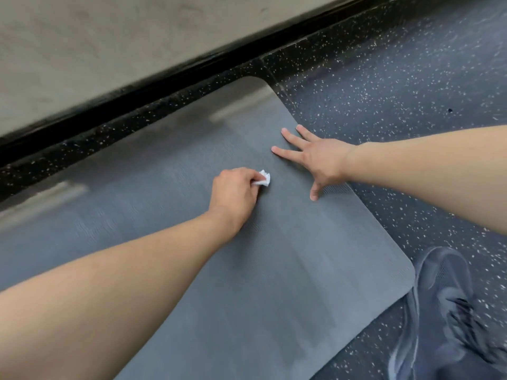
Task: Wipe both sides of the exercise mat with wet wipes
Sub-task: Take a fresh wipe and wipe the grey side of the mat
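A grey mat (274, 270) lies flat on speckled floor (411, 86), its long axis running from the lower left toward a rounded short end at the right; 1 dark shoe (450, 311) stands on the floor just off the mat's near right corner; both bare forearms reach across the mat from the near side. The left hand (233, 196), the nearer of the 2 to the mat's middle, is curled round a bunched white wipe (263, 179) and holds it down on the mat; the right hand (315, 157) lies further on, beside the mat's right edge, fingers straight and spread, palm flat on the surface, apparently pinning the mat against sliding; the 2 hands sit apart, the wipe between them. Most of the mat stretches away to the left of the wipe, so the wiping hand likely has the greater length yet to cover along that axis; the underside is hidden. Beyond the mat's far edge run a black skirting (192, 69) and a pale wall (137, 37).
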Motion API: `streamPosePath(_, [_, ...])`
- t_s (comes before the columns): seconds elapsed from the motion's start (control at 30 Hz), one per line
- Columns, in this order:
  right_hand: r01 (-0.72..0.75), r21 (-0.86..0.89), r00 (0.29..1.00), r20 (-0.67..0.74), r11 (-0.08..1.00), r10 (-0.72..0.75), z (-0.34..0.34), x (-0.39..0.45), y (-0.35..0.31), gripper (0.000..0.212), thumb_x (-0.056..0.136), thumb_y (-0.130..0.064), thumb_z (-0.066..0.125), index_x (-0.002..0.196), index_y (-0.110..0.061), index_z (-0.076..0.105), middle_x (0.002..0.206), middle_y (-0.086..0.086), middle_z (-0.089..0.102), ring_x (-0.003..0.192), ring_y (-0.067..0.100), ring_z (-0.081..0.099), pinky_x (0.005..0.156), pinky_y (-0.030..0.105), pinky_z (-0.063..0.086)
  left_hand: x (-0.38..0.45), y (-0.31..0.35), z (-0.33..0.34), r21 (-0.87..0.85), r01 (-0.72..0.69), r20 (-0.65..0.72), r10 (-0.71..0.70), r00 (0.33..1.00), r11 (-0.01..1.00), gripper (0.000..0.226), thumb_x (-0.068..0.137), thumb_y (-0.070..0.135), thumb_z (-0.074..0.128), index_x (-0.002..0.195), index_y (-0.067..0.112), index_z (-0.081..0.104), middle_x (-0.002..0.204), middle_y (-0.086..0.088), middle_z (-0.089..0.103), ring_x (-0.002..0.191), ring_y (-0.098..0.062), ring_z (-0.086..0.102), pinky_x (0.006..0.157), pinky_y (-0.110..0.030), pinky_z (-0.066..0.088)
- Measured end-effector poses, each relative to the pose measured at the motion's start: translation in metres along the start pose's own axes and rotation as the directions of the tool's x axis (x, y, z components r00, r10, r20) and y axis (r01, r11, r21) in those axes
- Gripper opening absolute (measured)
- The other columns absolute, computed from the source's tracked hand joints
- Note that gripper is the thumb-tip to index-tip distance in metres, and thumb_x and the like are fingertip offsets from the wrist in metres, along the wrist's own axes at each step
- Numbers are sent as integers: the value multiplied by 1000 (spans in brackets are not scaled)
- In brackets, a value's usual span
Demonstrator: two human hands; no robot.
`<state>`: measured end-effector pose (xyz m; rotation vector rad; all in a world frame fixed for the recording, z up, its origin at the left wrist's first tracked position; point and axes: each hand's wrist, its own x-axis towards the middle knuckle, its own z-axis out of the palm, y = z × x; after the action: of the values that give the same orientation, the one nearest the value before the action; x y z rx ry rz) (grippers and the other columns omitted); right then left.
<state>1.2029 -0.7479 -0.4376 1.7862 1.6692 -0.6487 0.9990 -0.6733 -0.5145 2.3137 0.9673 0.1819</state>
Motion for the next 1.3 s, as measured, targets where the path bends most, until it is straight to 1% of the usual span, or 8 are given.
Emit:
streamPosePath(0.07, [42, -62, 999, 0, 997, -42, 12, -19, -8, 145, 70, -68, 86, 165, -32, -18, 173, 6, -26, 161, 39, -12, 125, 55, 31, 7, 4, -4, -24, 48, 0, -48, 999, 999, 17, 89, 25, 68, 100, 29, 80, 100, 3, 78, 97, -26, 69, 83, -32, 51])
streamPosePath(0.2, [81, -157, 996, 50, 984, -74, 62, -78, -24, 166, 54, -91, 76, 165, -10, -17, 171, 18, -26, 160, 40, -15, 132, 52, 8, 2, 15, 1, -35, 101, -59, -103, 993, 994, 17, 89, 22, 67, 100, 27, 79, 100, 3, 78, 97, -28, 68, 83, -33, 50])
streamPosePath(0.3, [124, -232, 990, 92, 965, -105, 100, -98, -22, 175, 46, -92, 78, 162, -13, -27, 168, 21, -32, 158, 44, -21, 130, 58, 6, -12, 20, 14, 1, 140, -86, -139, 987, 990, 21, 90, 22, 62, 102, 30, 77, 101, 1, 77, 98, -30, 66, 82, -35, 48])
streamPosePath(0.47, [176, -221, 984, 10, 959, -178, 121, -93, -9, 178, 42, -92, 78, 162, -16, -29, 169, 20, -31, 158, 45, -20, 130, 60, 12, -53, 37, 35, -105, 107, -62, -113, 992, 989, 20, 88, 24, 64, 100, 32, 77, 101, 6, 76, 96, -24, 68, 82, -37, 52])
streamPosePath(0.7, [163, -191, 987, 21, 968, -162, 123, -92, -11, 177, 42, -87, 84, 163, -17, -25, 170, 19, -31, 158, 45, -22, 129, 60, 7, -186, 97, 105, -258, -9, 244, 74, 967, 966, 15, 86, 26, 63, 90, 33, 75, 91, 9, 73, 81, -20, 69, 71, -37, 55])
streamPosePath(0.9, [107, -150, 992, 76, 983, -96, 120, -90, -23, 177, 46, -72, 93, 160, -19, -31, 166, 16, -39, 156, 43, -27, 128, 58, 9, -209, 99, 130, -340, -94, 325, 211, 922, 936, 15, 83, 24, 61, 88, 29, 74, 87, 7, 69, 77, -20, 68, 66, -32, 55])
streamPosePath(1.07, [141, -153, 974, 198, 978, -110, 97, -92, -23, 169, 59, -59, 96, 155, -23, -38, 163, 12, -46, 156, 42, -28, 130, 57, 14, -182, 117, 94, -331, 214, 484, -29, 875, 919, 26, 76, 9, 57, 82, 26, 76, 81, 4, 73, 76, -21, 64, 69, -34, 55])
streamPosePath(1.3, [229, 30, 919, 324, 973, -226, 51, -87, -3, 137, 80, -29, 92, 164, -37, -16, 164, -9, -40, 161, 25, -20, 130, 39, 19, -132, 94, 20, -403, 377, 246, -298, 922, 834, 21, 85, 15, 67, 81, 35, 74, 76, 18, 71, 71, -5, 65, 66, -25, 56])
